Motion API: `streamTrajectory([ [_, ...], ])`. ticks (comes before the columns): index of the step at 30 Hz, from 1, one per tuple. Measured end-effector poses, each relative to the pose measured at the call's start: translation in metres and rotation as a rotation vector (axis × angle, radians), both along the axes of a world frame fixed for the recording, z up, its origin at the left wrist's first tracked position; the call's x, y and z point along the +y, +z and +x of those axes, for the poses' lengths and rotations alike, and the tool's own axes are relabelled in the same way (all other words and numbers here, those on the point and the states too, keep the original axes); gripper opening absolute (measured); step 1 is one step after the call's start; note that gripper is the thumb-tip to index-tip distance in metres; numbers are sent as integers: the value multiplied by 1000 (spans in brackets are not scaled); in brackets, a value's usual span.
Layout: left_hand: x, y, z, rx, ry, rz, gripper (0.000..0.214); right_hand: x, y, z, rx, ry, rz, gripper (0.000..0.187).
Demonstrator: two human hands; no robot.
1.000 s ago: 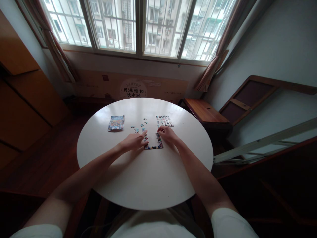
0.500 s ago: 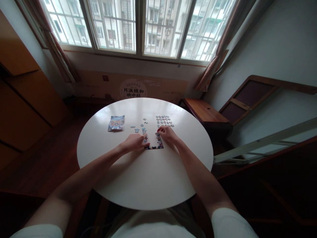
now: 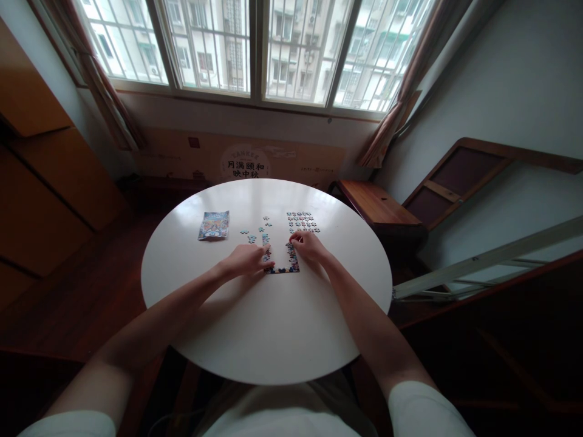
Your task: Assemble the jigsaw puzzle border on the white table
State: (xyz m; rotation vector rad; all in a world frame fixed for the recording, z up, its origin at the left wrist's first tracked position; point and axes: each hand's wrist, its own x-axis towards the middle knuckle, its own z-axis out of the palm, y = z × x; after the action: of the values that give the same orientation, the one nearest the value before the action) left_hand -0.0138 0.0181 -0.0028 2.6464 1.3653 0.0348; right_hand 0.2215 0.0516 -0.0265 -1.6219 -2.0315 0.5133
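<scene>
Head view: small room, barred window (image 3: 255,48) across the back wall and a curtain (image 3: 401,91) at each end. A cardboard panel (image 3: 246,161) with printed characters leans under the sill. Round white surface (image 3: 273,328) sits mid-room, with its near edge at the person's lap and its far edge close to the cardboard.

Around the rim:
- Left: wooden floor, then orange-brown cabinet (image 3: 40,182), well apart.
- Right: wooden bench (image 3: 378,206) just beside the rim. Behind it a wooden frame (image 3: 460,176) leans on the wall. A pale metal rail (image 3: 487,261) runs diagonally near the right edge.

On the surface:
- Puzzle frame (image 3: 283,270) lies a little past centre. It is U-shaped, with left strip, bottom strip and right strip joined and the far side open.
- Loose pieces (image 3: 301,221) sit in tidy rows just beyond its right strip.
- Stray pieces (image 3: 255,233) are scattered beyond the left strip.
- Printed sheet (image 3: 214,225) lies flat on the far left, apart from everything else.
- The near half is bare white, as are wide margins left and right of the work.

Hands:
- Left hand (image 3: 246,260) is palm down beside the left strip. Its fingers are drawn together, tips touching the strip's lower end. Cannot tell if a piece is pinched.
- Right hand (image 3: 310,246) is at the top of the right strip with fingers bunched at the strip's end. Too small to tell whether they clamp a piece.

Both forearms cross the bare near half and converge on the frame.
</scene>
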Motion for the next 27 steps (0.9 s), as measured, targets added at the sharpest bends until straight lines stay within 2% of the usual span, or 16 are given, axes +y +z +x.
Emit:
streamTrajectory([
  [27, 8, -6, -4, -30, 8, -41, 62, 2, -3, 3, 3, 18, -5, 20],
])
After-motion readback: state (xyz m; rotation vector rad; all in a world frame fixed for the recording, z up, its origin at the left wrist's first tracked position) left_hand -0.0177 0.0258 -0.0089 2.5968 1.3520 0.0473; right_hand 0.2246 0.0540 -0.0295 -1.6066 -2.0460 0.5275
